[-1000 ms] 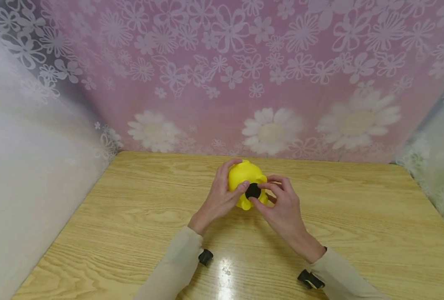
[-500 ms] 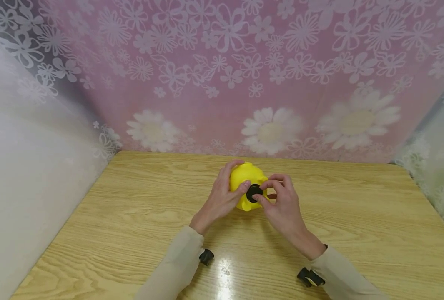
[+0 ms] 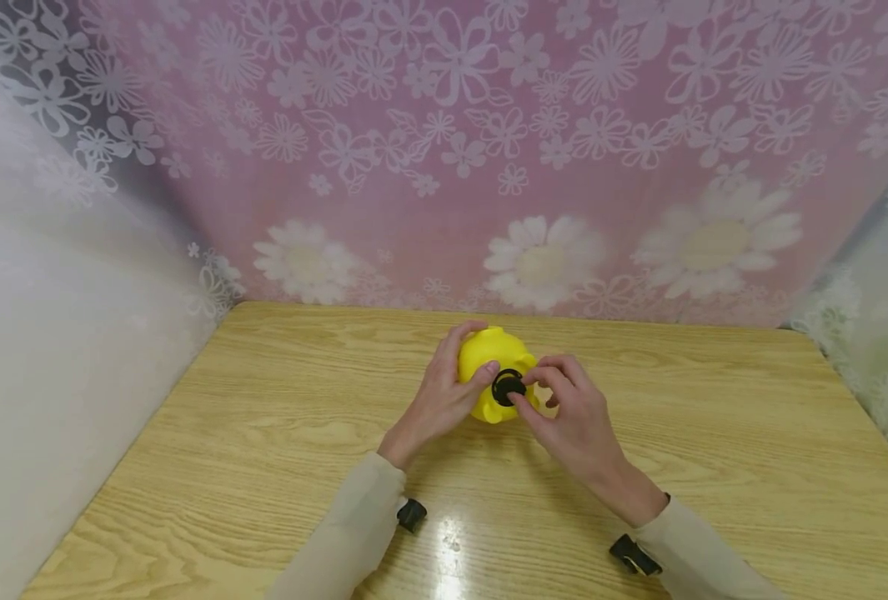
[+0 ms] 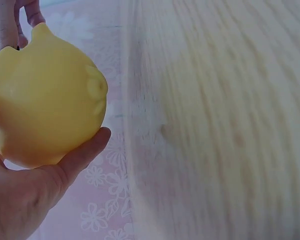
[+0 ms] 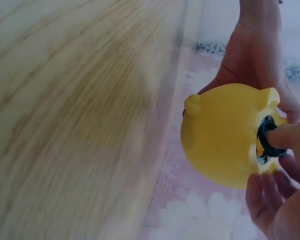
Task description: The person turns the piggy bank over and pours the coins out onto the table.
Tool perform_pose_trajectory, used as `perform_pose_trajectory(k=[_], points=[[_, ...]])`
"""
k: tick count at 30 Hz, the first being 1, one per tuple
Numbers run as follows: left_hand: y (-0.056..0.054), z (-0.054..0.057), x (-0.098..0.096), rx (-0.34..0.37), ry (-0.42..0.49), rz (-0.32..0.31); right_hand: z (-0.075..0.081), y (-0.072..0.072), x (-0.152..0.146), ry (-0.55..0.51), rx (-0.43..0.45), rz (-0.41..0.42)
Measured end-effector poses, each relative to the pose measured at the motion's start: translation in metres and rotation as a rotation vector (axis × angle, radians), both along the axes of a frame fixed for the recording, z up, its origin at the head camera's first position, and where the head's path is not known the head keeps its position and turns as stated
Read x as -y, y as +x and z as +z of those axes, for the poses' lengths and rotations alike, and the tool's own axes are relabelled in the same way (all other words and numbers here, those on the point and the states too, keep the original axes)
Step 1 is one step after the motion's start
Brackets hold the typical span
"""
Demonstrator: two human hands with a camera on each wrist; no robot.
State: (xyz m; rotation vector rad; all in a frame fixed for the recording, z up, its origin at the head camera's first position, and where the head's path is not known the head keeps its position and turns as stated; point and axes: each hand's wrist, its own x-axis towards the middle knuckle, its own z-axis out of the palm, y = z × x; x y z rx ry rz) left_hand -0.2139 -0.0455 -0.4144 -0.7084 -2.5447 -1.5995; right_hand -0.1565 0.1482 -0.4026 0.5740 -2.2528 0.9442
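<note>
A round yellow piggy bank (image 3: 486,354) with stubby feet is held up in front of me, its underside turned toward me. My left hand (image 3: 442,385) grips it from the left side, thumb across the underside near the hole. With thumb and fingers my right hand (image 3: 574,412) pinches a black stopper (image 3: 514,387). In the right wrist view the stopper (image 5: 273,140) sits tilted in the hole, with a gap beside it. The left wrist view shows the smooth yellow side of the piggy bank (image 4: 50,100) with a raised snout; the stopper is hidden there.
A wood-grain table (image 3: 278,433) lies beneath both hands. Behind it hangs a pink flowered curtain (image 3: 398,192), with pale cloth at the left and right. A black wrist device (image 3: 411,515) is on the left sleeve and another (image 3: 634,556) on the right.
The black stopper has tilted out of the hole, and a black ring edge now shows beside it. My right hand has shifted slightly right and down; the left keeps its hold.
</note>
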Motion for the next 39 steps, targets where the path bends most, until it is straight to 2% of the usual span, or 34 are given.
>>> perform_pose_trajectory(k=[5,13,17,30,39], points=[[0.001,-0.001,-0.001,-0.011,0.000,-0.003,-0.002,-0.002,-0.006,0.057,-0.067,0.107],[0.001,-0.002,0.000,-0.002,-0.008,-0.008,-0.003,-0.005,-0.015,0.163,-0.102,0.180],[0.001,-0.002,0.000,0.001,-0.005,-0.003,-0.003,-0.005,-0.016,0.179,-0.096,0.213],[0.001,-0.003,0.002,-0.003,0.004,0.003,-0.004,-0.002,-0.021,0.177,-0.065,0.222],[0.001,-0.003,0.002,0.012,0.031,-0.019,-0.002,0.001,-0.026,0.131,0.039,0.191]])
